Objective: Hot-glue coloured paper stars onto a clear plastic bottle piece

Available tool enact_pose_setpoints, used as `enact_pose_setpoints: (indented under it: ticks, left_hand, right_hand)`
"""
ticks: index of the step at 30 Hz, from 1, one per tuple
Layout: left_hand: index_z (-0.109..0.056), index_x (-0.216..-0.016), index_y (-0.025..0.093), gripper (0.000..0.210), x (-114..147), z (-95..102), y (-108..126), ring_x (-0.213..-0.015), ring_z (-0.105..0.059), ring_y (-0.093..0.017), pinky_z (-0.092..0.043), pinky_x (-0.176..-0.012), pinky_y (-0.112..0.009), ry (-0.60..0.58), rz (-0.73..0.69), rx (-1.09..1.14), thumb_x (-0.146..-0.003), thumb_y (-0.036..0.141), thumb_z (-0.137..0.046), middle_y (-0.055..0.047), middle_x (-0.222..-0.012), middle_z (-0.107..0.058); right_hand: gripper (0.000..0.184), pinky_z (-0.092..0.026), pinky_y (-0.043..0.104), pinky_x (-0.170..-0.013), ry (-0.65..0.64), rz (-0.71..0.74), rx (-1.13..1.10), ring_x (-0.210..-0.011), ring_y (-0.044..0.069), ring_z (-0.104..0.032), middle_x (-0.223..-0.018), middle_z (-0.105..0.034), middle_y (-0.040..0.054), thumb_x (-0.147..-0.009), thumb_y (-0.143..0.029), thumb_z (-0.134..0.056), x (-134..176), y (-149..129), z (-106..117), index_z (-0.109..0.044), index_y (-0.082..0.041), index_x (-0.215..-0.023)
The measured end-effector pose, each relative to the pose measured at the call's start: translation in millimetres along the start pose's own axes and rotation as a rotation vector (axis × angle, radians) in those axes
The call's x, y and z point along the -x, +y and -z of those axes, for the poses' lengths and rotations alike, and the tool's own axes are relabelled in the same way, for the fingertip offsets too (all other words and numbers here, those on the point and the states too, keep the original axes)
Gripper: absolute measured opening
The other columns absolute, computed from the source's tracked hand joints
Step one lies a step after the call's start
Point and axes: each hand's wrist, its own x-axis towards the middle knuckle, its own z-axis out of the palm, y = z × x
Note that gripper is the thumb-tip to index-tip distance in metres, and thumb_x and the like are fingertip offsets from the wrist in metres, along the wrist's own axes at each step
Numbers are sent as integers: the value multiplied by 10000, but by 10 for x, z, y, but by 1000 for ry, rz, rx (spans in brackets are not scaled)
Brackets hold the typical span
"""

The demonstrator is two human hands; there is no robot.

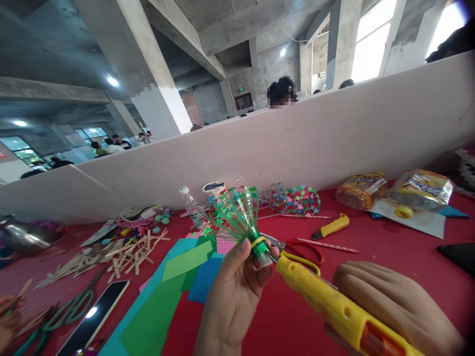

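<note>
My left hand point(232, 291) is closed around the neck of a cut plastic bottle top point(260, 249), which is wrapped in green with a yellow ring. Clear strips fan up and away from the neck, with coloured star decorations among or behind them. My right hand point(397, 296) grips a yellow hot glue gun point(319, 291), its body slanting in from the lower right. The metal nozzle point(273, 257) is at the bottle neck's end; whether it touches is unclear. Behind the gun's front lie scissors point(308, 252) with red and yellow handles.
Coloured paper point(152, 316), a phone point(94, 316), green-handled scissors point(72, 311) and wooden sticks point(137, 252) lie leftward. A yellow box cutter point(334, 226) and plastic bottles point(423, 190) are at the right. A white partition point(315, 133) borders the red table. Another person's hand point(11, 316) shows far left.
</note>
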Motion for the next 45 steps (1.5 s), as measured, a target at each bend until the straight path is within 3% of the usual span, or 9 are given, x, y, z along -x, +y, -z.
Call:
enact_pose_setpoints:
  ticks: [5, 14, 20, 35, 45]
  left_hand:
    - [-745, -822, 90, 241, -13, 7, -11, -770, -727, -154, -604, -607, -166, -17, -2, 19, -914, 137, -528, -86, -804, -754]
    - [-737, -842, 64, 231, -2, -6, 3, -806, -728, -175, -602, -593, -161, 15, 7, 13, -913, 140, -531, -100, -824, -747]
    - [-741, -820, 78, 225, -5, -4, -9, -767, -727, -159, -603, -594, -164, 17, 2, 15, -906, 131, -540, -92, -803, -750]
    - [-740, -826, 62, 244, -11, 0, -7, -755, -723, -153, -595, -577, -149, 32, -2, 2, -913, 122, -519, -105, -797, -748]
    - [-726, -816, 61, 233, 4, -26, -9, -731, -724, -166, -592, -555, -157, 113, 9, 6, -905, 108, -516, -105, -805, -736]
  right_hand:
    - [143, -341, 284, -466, -32, 18, 23, -501, 163, -443, -608, -448, -17, -858, -175, -476, 14, -5, 6, -398, -233, -753]
    - [202, -367, 292, -461, 33, 44, 59, -485, 168, -463, -588, -475, -8, -931, -276, -440, -2, 8, 0, -416, -233, -736]
    - [195, -375, 297, -460, 35, 43, 52, -481, 174, -471, -583, -494, 2, -930, -255, -430, 33, 2, -10, -426, -230, -737]
    - [390, -381, 306, -448, 18, 43, 69, -456, 180, -502, -549, -552, 35, -1001, -316, -294, 7, 5, 18, -463, -227, -661]
    - [465, -383, 309, -430, 48, 57, 89, -454, 187, -545, -583, -631, 71, -1014, -304, -187, -20, -5, 24, -446, -233, -634]
